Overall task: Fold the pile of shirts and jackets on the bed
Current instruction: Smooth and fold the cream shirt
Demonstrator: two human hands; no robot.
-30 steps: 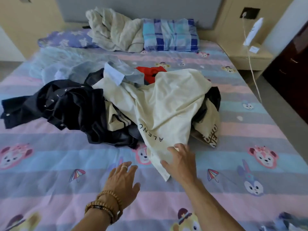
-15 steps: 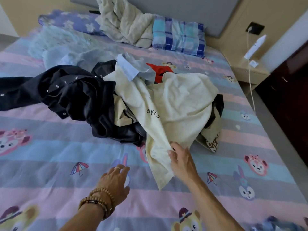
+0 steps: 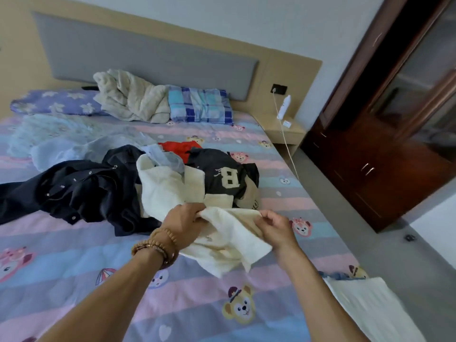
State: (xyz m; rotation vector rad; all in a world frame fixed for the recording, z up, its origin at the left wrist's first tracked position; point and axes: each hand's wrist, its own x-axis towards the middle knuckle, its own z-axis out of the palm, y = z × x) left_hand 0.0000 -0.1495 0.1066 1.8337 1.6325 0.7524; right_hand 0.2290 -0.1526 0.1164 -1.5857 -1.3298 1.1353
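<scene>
A pile of clothes lies mid-bed on the striped cartoon sheet (image 3: 74, 255). A cream shirt (image 3: 227, 248) is lifted off the pile's front; my left hand (image 3: 185, 218) grips its upper edge and my right hand (image 3: 274, 227) pinches the same edge further right. Its other end (image 3: 160, 183) still drapes over the pile. Behind it lie a dark navy jacket (image 3: 74, 191) with snap buttons, a black-and-beige garment with a letter B (image 3: 227, 178), a red piece (image 3: 181, 148) and a pale blue shirt (image 3: 81, 149).
Two pillows (image 3: 199, 107) and a bundled cream blanket (image 3: 130, 97) sit at the headboard. A bedside table (image 3: 281, 129) with a corded device stands right of the bed, beyond it a dark wooden cabinet (image 3: 385, 169). A white folded cloth (image 3: 370, 307) lies at the bed's near right corner.
Both hands have taken hold of the cream shirt and pulled it toward me off the pile, uncovering the garment with the letter B. The camera has tilted up.
</scene>
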